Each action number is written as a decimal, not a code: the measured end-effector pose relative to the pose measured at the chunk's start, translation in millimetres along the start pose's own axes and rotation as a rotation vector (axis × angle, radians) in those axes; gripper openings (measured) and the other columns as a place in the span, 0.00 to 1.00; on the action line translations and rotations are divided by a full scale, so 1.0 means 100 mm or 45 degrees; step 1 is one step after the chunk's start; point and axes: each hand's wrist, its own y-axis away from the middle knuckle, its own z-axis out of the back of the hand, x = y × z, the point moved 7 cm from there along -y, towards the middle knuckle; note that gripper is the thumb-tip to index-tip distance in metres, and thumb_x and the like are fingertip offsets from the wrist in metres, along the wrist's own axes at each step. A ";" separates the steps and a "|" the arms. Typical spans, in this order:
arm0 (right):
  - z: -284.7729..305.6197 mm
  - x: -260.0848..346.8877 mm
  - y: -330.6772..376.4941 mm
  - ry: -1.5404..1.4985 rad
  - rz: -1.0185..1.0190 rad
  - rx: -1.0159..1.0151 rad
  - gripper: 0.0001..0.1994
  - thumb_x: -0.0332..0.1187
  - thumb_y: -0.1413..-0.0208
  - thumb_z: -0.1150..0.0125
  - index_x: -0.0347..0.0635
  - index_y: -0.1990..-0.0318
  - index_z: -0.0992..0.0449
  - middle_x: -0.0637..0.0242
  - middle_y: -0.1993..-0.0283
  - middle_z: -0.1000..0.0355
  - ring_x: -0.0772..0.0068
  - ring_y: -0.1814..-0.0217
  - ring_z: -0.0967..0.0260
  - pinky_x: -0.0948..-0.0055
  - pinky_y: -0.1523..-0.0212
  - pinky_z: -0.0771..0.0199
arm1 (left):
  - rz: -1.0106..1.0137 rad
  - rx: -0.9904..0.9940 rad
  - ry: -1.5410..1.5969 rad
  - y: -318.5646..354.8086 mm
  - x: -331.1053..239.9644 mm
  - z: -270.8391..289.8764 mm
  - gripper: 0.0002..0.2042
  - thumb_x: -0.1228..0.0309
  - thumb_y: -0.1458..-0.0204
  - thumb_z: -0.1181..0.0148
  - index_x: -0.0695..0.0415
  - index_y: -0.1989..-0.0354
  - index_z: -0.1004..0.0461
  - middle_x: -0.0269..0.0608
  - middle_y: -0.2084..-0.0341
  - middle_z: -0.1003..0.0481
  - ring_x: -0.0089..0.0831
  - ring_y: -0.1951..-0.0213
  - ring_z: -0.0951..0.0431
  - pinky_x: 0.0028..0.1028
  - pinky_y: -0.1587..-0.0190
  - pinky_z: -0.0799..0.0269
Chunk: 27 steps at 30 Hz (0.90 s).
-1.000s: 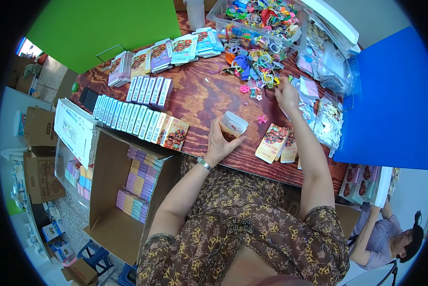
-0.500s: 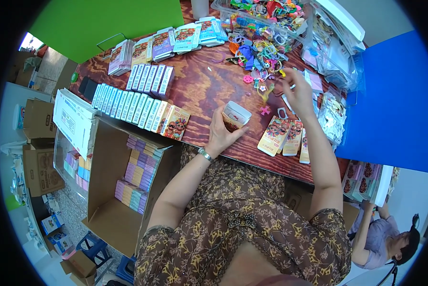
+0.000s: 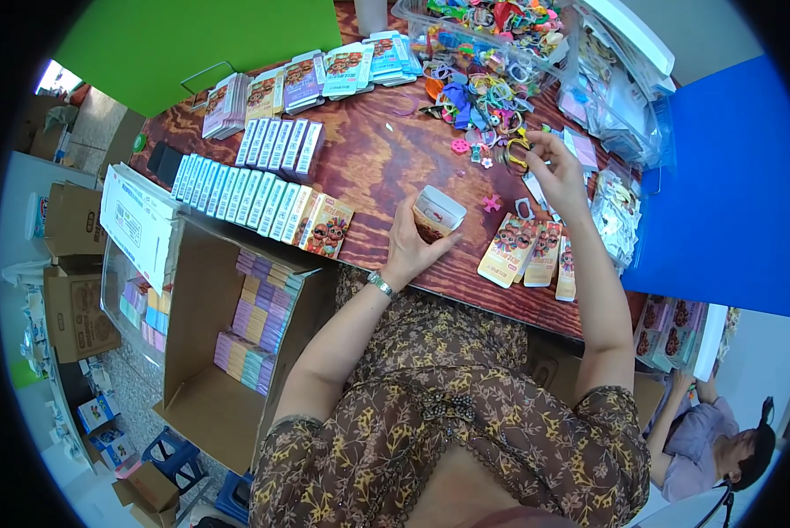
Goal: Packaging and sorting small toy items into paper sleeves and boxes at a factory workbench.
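My left hand (image 3: 412, 239) is wrapped round a small open carton (image 3: 440, 209), its open end facing up and showing a white inside. My right hand (image 3: 560, 174) is pinched at the edge of a heap of small colourful trinkets (image 3: 474, 101). A thin yellow loop (image 3: 517, 158), like a hair tie, hangs at its fingertips. Below that hand lie a pink flower-shaped trinket (image 3: 491, 203) and a pale frame-shaped piece (image 3: 524, 209). Several flat orange cartons (image 3: 509, 251) fan out near the table's front edge, beneath my right forearm.
Filled cartons stand in rows (image 3: 236, 189) at left, with stacks of flat cartons (image 3: 346, 69) behind. A clear bin of trinkets (image 3: 492, 44) and bags of small packets (image 3: 619, 216) line the far right. A cardboard box (image 3: 210, 396) sits left of me. Another person (image 3: 703, 444) is at lower right.
My right hand has shifted slightly right, and the yellow loop now shows at its fingertips. A yellowish piece seen left of that hand is gone from there. My left hand keeps the carton in place.
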 end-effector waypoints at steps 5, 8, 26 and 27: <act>-0.36 0.09 0.15 -0.041 -0.132 0.366 0.16 0.23 0.40 0.40 0.38 0.44 0.25 0.76 0.65 0.31 0.86 0.65 0.34 0.82 0.64 0.33 | -0.006 -0.014 -0.011 -0.03 -0.02 0.01 0.44 0.59 0.61 0.19 0.63 0.39 0.40 0.55 0.50 0.30 0.50 0.48 0.25 0.42 0.48 0.26; -0.41 -0.17 0.19 -0.042 -0.173 0.387 0.16 0.22 0.40 0.41 0.37 0.44 0.27 0.75 0.65 0.30 0.86 0.66 0.32 0.81 0.66 0.32 | -0.010 -0.005 -0.007 -0.02 -0.04 0.01 0.44 0.59 0.61 0.19 0.63 0.38 0.40 0.55 0.50 0.30 0.50 0.48 0.25 0.42 0.47 0.26; -0.79 -0.38 0.17 0.679 0.010 0.740 0.12 0.35 0.48 0.28 0.38 0.62 0.22 0.55 0.68 0.22 0.51 0.63 0.23 0.58 0.61 0.24 | -0.028 -0.007 -0.012 -0.03 -0.04 0.02 0.44 0.60 0.61 0.19 0.62 0.38 0.40 0.55 0.49 0.30 0.50 0.47 0.25 0.42 0.46 0.27; -0.80 -0.37 0.17 0.680 0.014 0.742 0.12 0.35 0.48 0.28 0.38 0.62 0.22 0.55 0.68 0.22 0.51 0.63 0.23 0.58 0.61 0.24 | -0.032 -0.007 -0.021 -0.03 -0.04 0.02 0.44 0.59 0.61 0.19 0.62 0.38 0.40 0.55 0.49 0.30 0.50 0.47 0.25 0.43 0.46 0.27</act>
